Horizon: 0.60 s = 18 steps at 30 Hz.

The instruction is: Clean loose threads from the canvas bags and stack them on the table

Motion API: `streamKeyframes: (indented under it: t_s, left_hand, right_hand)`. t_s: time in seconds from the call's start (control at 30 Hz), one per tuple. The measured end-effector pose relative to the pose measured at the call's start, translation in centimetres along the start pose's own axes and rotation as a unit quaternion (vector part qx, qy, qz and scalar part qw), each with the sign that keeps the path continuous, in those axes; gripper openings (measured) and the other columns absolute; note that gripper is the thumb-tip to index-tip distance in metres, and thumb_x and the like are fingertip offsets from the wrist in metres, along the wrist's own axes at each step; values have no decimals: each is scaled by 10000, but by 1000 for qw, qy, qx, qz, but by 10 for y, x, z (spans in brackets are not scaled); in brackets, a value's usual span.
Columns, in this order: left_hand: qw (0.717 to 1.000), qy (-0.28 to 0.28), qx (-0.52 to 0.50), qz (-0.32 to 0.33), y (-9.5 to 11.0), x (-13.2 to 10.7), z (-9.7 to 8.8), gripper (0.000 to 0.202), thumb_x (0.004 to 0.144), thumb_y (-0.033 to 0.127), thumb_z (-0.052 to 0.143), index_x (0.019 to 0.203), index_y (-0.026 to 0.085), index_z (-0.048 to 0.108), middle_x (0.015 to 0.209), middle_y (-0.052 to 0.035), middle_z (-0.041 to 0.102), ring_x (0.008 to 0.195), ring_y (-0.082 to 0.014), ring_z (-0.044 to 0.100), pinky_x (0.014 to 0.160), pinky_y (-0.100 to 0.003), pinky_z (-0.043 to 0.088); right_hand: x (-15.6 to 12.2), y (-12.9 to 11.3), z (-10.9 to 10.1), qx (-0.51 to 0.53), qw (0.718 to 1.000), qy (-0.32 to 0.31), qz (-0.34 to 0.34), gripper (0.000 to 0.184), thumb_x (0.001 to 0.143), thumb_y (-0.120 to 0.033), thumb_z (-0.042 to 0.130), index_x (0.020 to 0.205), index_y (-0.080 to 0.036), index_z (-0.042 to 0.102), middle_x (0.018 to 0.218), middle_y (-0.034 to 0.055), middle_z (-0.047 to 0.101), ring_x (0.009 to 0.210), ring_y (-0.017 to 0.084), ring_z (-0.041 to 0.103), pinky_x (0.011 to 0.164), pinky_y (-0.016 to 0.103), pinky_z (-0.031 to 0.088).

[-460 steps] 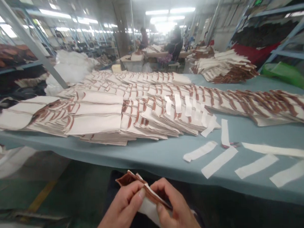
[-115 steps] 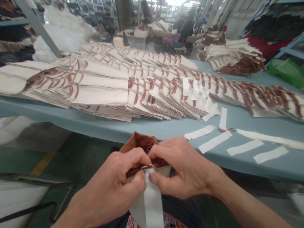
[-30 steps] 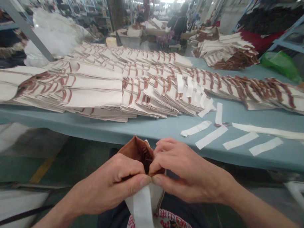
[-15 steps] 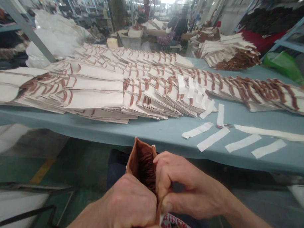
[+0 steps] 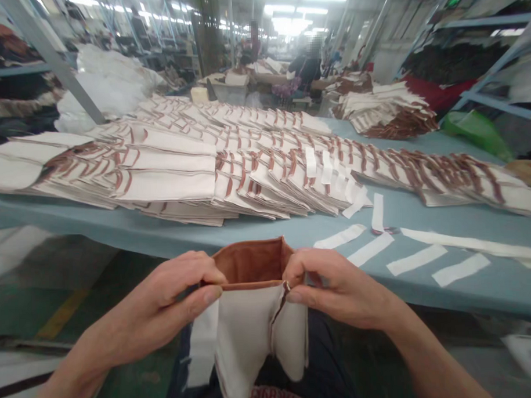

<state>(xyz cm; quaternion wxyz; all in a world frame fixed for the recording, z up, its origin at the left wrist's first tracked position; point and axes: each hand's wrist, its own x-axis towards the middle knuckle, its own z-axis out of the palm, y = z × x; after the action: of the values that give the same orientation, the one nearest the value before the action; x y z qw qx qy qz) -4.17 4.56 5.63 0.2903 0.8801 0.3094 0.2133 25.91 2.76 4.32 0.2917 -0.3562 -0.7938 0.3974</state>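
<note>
Left grip (image 5: 182, 297) and right grip (image 5: 336, 286) pinch a brown-lined white pouch (image 5: 244, 324).

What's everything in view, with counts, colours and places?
fabric piece: one, cream, brown inside, front centre
hanging strip: one, white, at its left
table: one, blue, ahead
stacked pieces: many, cream and brown, on table
loose strips: several, white, on table and stacks
plastic bundle: one, whitish, far left
bag: one, green, far right
shelves: several, blue, both sides
person: at least one, dark clothing, background
left hand: one, bare, pinching fabric piece
right hand: one, bare, pinching fabric piece
</note>
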Motion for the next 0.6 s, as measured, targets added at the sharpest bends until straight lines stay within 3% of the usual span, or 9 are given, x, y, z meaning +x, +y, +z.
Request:
streamKeyframes:
  t_s: [0.1, 0.2, 0.37, 0.6]
  left_hand:
    - [1000, 16, 6, 23, 3, 13, 5, 86, 972, 266, 609, 929, 205, 651, 884, 4, 703, 856, -169, 638, 883, -276, 481]
    - [997, 42, -3, 58, 17, 28, 15, 94, 925, 195, 623, 1003, 211, 674, 956, -1, 738, 958, -179, 657, 976, -298, 456]
    - [994, 77, -43, 70, 34, 44, 33, 170, 852, 94, 553, 913, 189, 680, 866, 2, 749, 826, -136, 676, 811, -231, 504]
    - [985, 101, 18, 140, 26, 48, 46, 216, 853, 23, 542, 940, 181, 660, 789, 9, 746, 664, -99, 653, 659, -187, 488]
  right_hand:
    - [7, -17, -13, 28, 999, -37, 11, 168, 951, -259, 680, 811, -183, 626, 754, -21, 643, 663, 111, 531, 629, 225, 384]
    - [12, -24, -18, 46, 996, -70, 10, 188, 954, -282, 677, 811, -175, 614, 737, -29, 616, 644, 101, 503, 607, 218, 371]
    - [10, -17, -13, 78, 994, -70, 18, 271, 955, -369, 697, 797, -167, 608, 693, -55, 527, 612, 90, 424, 577, 217, 336]
    - [5, -4, -4, 148, 983, -66, 82, 288, 911, -398, 708, 793, -181, 562, 650, -69, 477, 571, 86, 380, 519, 204, 308]
